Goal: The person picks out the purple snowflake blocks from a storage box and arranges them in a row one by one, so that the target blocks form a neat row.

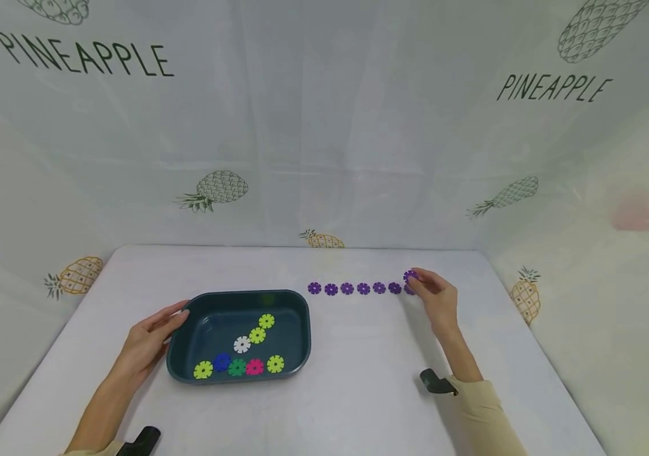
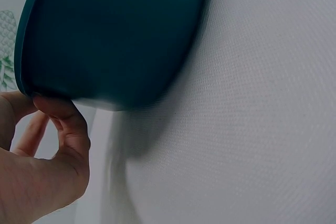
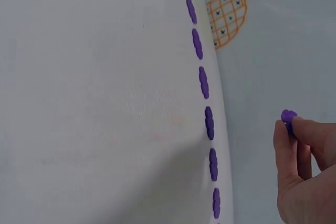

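My left hand (image 1: pixel 142 347) grips the left end of a dark teal tray (image 1: pixel 304 329), thumb at the rim and fingers along the outside. In the left wrist view, the tray's wall (image 2: pixel 105 40) is pinched near its corner. Lying in the tray are several slotted discs: yellow-green (image 1: pixel 203 370), white (image 1: pixel 242 344), blue (image 1: pixel 222 362), green (image 1: pixel 237 367) and pink (image 1: pixel 254 367). Between thumb and fingers, my right hand (image 1: pixel 441 307) pinches a purple slotted disc (image 3: pixel 288 115), raised over the right end of a row of several purple discs (image 1: pixel 363 289).
A white-covered table (image 1: pixel 352 405) carries the tray and the row, which runs near the far edge, right of the tray. Behind and beside it hang pale curtains (image 1: pixel 347 126) printed with pineapples. Dark wrist devices (image 1: pixel 438 382) sit at both sleeves.
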Available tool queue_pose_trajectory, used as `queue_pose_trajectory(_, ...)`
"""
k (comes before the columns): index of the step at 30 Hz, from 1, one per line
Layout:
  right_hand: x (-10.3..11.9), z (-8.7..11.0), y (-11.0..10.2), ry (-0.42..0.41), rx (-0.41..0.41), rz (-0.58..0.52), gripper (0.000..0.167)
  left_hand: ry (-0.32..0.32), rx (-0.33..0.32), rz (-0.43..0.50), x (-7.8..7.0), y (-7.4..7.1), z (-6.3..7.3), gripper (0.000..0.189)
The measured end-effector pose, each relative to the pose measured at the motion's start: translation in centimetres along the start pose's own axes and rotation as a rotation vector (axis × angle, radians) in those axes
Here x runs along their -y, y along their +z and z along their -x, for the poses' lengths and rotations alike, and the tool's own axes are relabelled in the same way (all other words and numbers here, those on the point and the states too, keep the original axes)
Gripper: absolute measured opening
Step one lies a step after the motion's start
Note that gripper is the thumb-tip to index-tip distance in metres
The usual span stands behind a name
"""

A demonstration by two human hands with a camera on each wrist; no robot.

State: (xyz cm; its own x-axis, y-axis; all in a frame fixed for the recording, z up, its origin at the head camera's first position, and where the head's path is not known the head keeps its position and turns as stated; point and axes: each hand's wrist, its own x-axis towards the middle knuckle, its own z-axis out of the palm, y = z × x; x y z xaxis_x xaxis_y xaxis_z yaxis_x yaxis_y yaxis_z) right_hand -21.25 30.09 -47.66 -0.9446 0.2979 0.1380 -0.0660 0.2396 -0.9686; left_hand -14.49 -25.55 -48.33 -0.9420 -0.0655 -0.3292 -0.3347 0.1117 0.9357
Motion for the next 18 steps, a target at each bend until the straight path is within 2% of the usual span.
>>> queue_pose_trajectory(6, -0.7, -0.3, -2.0, 0.003, -0.065, -0.042, 0.034, 0.007, -0.001, 0.006, 0.0, 0.0, 0.0, 0.064)
queue_pose_trajectory(11, -1.3, -0.4, -3.5, 0.055, -0.134, -0.035, 0.034, 0.007, -0.007, 0.011, 0.0, 0.0, 0.0, 0.061)
queue_pose_trajectory(18, -1.6, -0.9, -5.7, 0.168, -0.186, -0.218, 0.039, -0.009, -0.012, 0.023, 0.1, 0.0, -0.1, 0.061)
